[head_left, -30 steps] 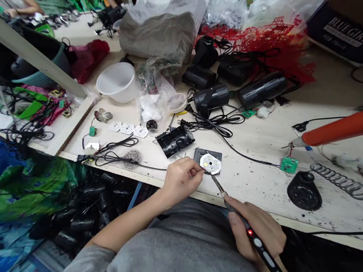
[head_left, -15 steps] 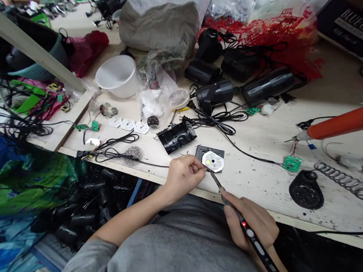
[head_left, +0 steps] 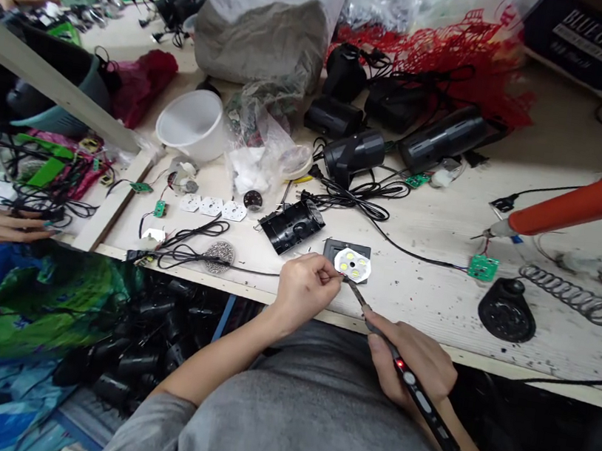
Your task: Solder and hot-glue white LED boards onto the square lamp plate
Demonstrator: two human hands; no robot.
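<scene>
My right hand (head_left: 416,361) is wrapped around a soldering iron (head_left: 425,400) with a red light on its handle. The iron's tip meets the lower edge of a white hexagonal LED board (head_left: 352,264) with yellow LEDs. This board lies on a dark square block (head_left: 334,248). At the board's lower left, my left hand (head_left: 308,286) pinches the end of a black cable (head_left: 255,273) that runs in from the left; its tip is mostly hidden by the fingers. A black cylindrical housing (head_left: 293,226) lies just beyond my left hand.
Three white LED boards (head_left: 211,206), a steel-wool ball (head_left: 219,257) and a white bowl (head_left: 189,124) are to the left. Rightward are a green circuit board (head_left: 482,267), a coiled spring stand (head_left: 574,297) and an orange-handled tool (head_left: 590,199). A co-worker's hand (head_left: 10,226) reaches in at left.
The iron's tip has shifted slightly up and left at the board's edge, and the yellow LEDs show more clearly. A co-worker's hand has reached further in from the left.
</scene>
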